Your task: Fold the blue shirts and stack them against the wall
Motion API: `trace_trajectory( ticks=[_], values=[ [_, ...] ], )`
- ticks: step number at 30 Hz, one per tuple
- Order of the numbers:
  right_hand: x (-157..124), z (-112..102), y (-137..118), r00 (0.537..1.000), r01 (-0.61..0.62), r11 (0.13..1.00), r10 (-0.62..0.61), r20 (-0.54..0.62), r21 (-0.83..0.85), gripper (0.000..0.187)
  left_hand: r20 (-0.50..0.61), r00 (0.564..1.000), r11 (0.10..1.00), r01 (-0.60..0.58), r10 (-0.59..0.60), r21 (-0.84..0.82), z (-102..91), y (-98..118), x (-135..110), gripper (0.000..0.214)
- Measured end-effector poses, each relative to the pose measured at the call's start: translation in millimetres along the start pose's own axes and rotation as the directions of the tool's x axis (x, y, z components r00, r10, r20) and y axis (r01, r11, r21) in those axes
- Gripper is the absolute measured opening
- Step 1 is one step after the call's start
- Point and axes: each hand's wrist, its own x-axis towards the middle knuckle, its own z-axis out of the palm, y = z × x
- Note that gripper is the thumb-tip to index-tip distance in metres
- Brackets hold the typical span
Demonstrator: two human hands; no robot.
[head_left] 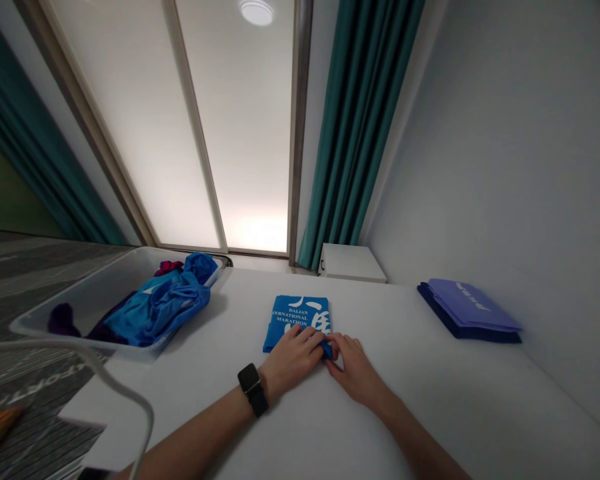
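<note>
A blue T-shirt [300,308], folded into a small rectangle, lies on the white table. White lettering on it reads "Dalian … Marathon", beside larger white characters. My left hand [296,353] rests on the shirt's near side with its fingers stretched over the fabric, covering part of the print. At the near right corner, my right hand [353,367] pinches the shirt's edge between thumb and fingers. The two hands almost meet there, and some of the corner is hidden by them. A black watch is on my left wrist.
A clear plastic bin [100,277] with crumpled blue, purple and red clothes stands at the left. Folded purple and navy garments [473,308] are stacked by the right wall. The white table [220,393] extends between them. A pale cable [115,383] curves across the lower left.
</note>
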Motion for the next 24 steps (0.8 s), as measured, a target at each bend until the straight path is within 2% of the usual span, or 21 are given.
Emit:
trace_trajectory(
  ticks=[12, 19, 24],
  values=[
    [0.0, -1.0, 3.0, 1.000, -0.019, 0.999, 0.019, 0.000, 0.027, 0.030, -0.077, 0.997, 0.981, -0.035, 0.020, -0.190, 7.2, -7.7, -0.5, 0.011],
    [0.8, -4.3, 3.9, 0.999, -0.029, 0.999, 0.028, 0.023, 0.036, 0.030, -0.059, 0.996, 0.980, -0.080, 0.070, -0.184, 5.3, -10.8, -1.0, 0.012],
    [-0.1, -8.5, 2.7, 0.999, 0.019, 0.999, -0.021, 0.047, 0.047, 0.030, -0.048, 0.996, 0.980, -0.079, 0.071, -0.184, 2.8, -9.9, -1.8, 0.010]
  ],
)
